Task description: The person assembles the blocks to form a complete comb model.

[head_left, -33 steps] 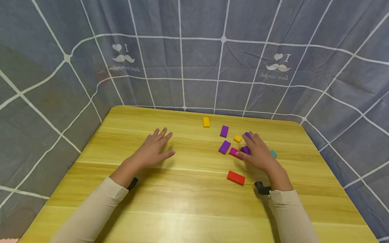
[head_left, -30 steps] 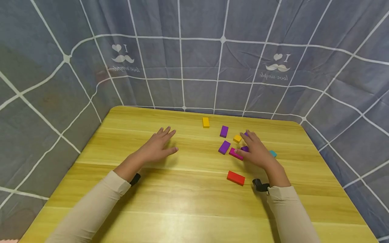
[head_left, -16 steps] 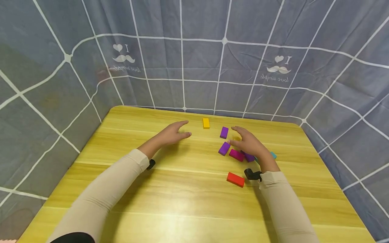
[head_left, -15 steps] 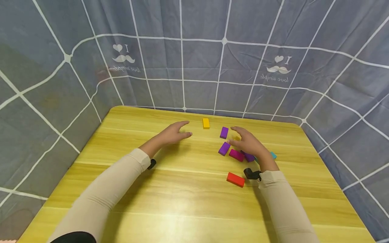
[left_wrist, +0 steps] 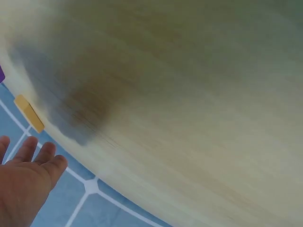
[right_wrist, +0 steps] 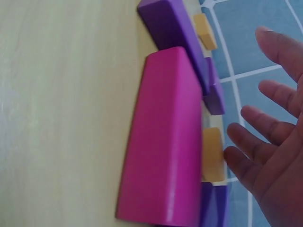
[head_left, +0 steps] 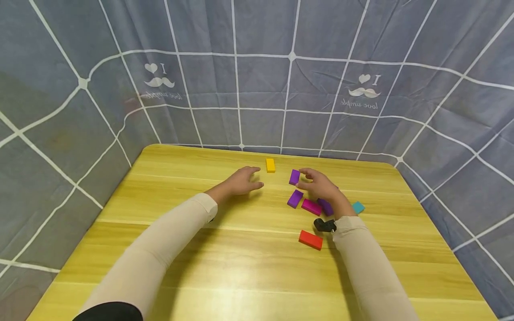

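Observation:
My left hand (head_left: 242,181) hovers with fingers and thumb parted, a little left of a yellow block (head_left: 270,165) near the far table edge. Nothing is in its grasp; the left wrist view has the fingers loosely extended. Beside a purple block (head_left: 294,177), my right hand (head_left: 319,185) hangs over the group of blocks, its spread fingers holding nothing. Below it lie another purple block (head_left: 295,199), a magenta block (right_wrist: 158,142) and a third purple block (head_left: 325,207) partly under the wrist. A second yellow block (right_wrist: 213,153), covered by the hand in the head view, shows in the right wrist view.
A red block (head_left: 310,240) lies nearer the person, left of the right forearm. To the right of that forearm is a teal block (head_left: 358,207). The wooden table (head_left: 241,276) is bordered by a grey gridded curtain (head_left: 261,80) at the back and sides.
My left hand has moved right and nearer the far yellow block. My right hand has shifted left toward the far purple block, uncovering more of the teal block. The blocks stay put.

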Motion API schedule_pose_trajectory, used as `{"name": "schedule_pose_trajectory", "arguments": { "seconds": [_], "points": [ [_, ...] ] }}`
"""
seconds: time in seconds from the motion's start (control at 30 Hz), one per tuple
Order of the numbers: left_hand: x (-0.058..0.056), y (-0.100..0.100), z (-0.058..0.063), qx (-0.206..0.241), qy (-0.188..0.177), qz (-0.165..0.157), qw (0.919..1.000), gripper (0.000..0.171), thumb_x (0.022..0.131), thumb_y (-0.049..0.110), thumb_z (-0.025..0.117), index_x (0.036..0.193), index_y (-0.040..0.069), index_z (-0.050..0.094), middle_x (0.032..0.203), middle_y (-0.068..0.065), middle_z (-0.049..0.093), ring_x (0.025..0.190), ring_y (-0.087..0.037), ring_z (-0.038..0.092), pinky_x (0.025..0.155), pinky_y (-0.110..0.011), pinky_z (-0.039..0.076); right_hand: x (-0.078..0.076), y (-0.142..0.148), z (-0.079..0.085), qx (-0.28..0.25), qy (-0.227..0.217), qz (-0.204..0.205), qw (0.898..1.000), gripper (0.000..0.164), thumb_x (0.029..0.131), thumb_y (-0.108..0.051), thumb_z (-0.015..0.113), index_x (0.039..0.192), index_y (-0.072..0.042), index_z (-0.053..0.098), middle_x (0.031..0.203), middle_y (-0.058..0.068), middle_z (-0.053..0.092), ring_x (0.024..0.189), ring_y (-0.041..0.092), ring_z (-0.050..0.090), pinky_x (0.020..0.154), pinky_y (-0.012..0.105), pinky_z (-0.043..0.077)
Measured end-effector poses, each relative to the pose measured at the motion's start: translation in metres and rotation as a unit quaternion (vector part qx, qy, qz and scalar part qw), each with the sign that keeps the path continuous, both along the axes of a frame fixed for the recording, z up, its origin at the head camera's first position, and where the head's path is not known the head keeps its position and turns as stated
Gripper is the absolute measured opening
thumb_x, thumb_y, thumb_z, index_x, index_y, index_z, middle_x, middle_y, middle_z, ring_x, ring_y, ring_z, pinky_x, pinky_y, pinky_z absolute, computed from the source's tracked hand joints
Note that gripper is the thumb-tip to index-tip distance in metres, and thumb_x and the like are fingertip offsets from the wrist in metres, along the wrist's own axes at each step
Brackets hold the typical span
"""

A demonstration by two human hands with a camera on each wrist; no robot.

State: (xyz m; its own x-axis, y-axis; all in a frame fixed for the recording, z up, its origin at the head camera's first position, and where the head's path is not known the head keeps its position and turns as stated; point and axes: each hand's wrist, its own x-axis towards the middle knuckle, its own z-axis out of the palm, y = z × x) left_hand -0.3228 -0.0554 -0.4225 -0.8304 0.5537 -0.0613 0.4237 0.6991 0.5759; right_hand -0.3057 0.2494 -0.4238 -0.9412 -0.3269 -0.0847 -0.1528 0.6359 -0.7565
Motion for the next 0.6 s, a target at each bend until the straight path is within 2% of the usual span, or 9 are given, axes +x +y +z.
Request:
{"name": "schedule_pose_trajectory", "arguments": {
  "seconds": [0.07, 0.27, 0.33, 0.43, 0.5, 0.6],
  "points": [
    [-0.002, 0.004, 0.001, -0.002, 0.01, 0.005, 0.9999, 0.067, 0.099, 0.035, 0.057, 0.152, 0.0, 0.035, 0.152, -0.021, 0.04, 0.142, -0.035, 0.034, 0.116, -0.045, 0.027, -0.002, 0.0, -0.002, 0.008, 0.002, -0.005, 1.0, 0.065, 0.097, -0.024, 0.065, 0.15, 0.0, 0.038, 0.151, 0.028, 0.036, 0.141, 0.045, 0.031, 0.11, 0.059, 0.031],
    [-0.012, 0.017, 0.004, -0.044, 0.04, 0.02, 0.9981, 0.065, 0.099, 0.036, 0.059, 0.151, 0.002, 0.039, 0.15, -0.019, 0.044, 0.14, -0.035, 0.037, 0.115, -0.045, 0.029, -0.011, -0.001, -0.001, 0.089, 0.043, -0.015, 0.995, 0.06, 0.097, -0.026, 0.065, 0.148, -0.003, 0.043, 0.146, 0.026, 0.045, 0.135, 0.042, 0.042, 0.108, 0.054, 0.037],
    [-0.016, 0.021, 0.005, -0.052, 0.041, 0.024, 0.9976, 0.065, 0.099, 0.036, 0.059, 0.15, 0.002, 0.04, 0.15, -0.018, 0.044, 0.139, -0.034, 0.038, 0.115, -0.044, 0.029, -0.014, -0.002, -0.001, 0.087, 0.045, -0.018, 0.995, 0.058, 0.097, -0.026, 0.065, 0.147, -0.002, 0.045, 0.145, 0.025, 0.047, 0.135, 0.041, 0.043, 0.107, 0.053, 0.038],
    [-0.021, 0.026, 0.007, -0.05, 0.032, 0.033, 0.9977, 0.064, 0.099, 0.035, 0.059, 0.15, 0.002, 0.039, 0.149, -0.019, 0.044, 0.139, -0.034, 0.038, 0.115, -0.043, 0.03, -0.018, -0.004, 0.0, 0.05, 0.029, -0.026, 0.998, 0.057, 0.097, -0.023, 0.065, 0.145, 0.0, 0.046, 0.144, 0.024, 0.048, 0.133, 0.042, 0.043, 0.107, 0.054, 0.038],
    [-0.023, 0.028, 0.008, -0.036, 0.02, 0.044, 0.9982, 0.064, 0.099, 0.034, 0.059, 0.15, 0.001, 0.039, 0.149, -0.02, 0.045, 0.137, -0.034, 0.041, 0.114, -0.043, 0.031, -0.02, -0.005, -0.001, 0.034, 0.022, -0.025, 0.999, 0.057, 0.096, -0.021, 0.066, 0.144, 0.002, 0.047, 0.143, 0.024, 0.049, 0.132, 0.042, 0.045, 0.107, 0.053, 0.038],
    [-0.025, 0.03, 0.008, -0.003, -0.006, 0.065, 0.9978, 0.064, 0.099, 0.032, 0.059, 0.15, 0.0, 0.038, 0.149, -0.02, 0.045, 0.135, -0.034, 0.044, 0.112, -0.043, 0.034, -0.02, -0.007, -0.002, 0.038, 0.007, -0.021, 0.999, 0.058, 0.095, -0.019, 0.067, 0.144, 0.004, 0.045, 0.142, 0.027, 0.049, 0.13, 0.043, 0.047, 0.106, 0.053, 0.04]
  ]
}}
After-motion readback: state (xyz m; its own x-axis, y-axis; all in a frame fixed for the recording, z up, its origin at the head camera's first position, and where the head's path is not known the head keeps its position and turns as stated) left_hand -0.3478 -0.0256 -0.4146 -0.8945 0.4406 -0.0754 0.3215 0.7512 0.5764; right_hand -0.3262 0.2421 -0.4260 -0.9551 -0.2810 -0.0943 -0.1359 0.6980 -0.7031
